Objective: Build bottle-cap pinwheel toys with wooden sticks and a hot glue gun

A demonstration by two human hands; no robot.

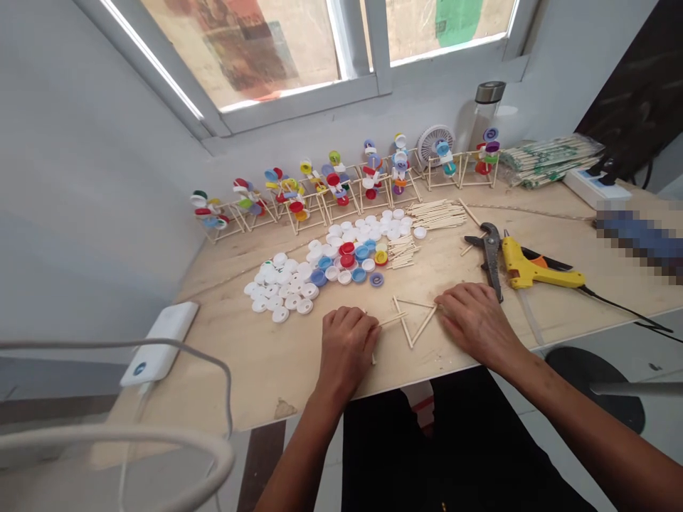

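The curled left hand [346, 348] presses one end of the zigzag wooden sticks [410, 321] on the plywood board [235, 370]; the right hand [477, 321] lies spread at the other end. A yellow glue gun [538, 267] sits at two o'clock, no lettering legible.

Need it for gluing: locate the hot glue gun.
In the head view, the yellow hot glue gun lies on the plywood tabletop, just right of the black pliers, beyond the right hand.

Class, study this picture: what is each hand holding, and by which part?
The left hand and right hand press opposite ends of a triangle of wooden sticks; whether they grip cannot be told.
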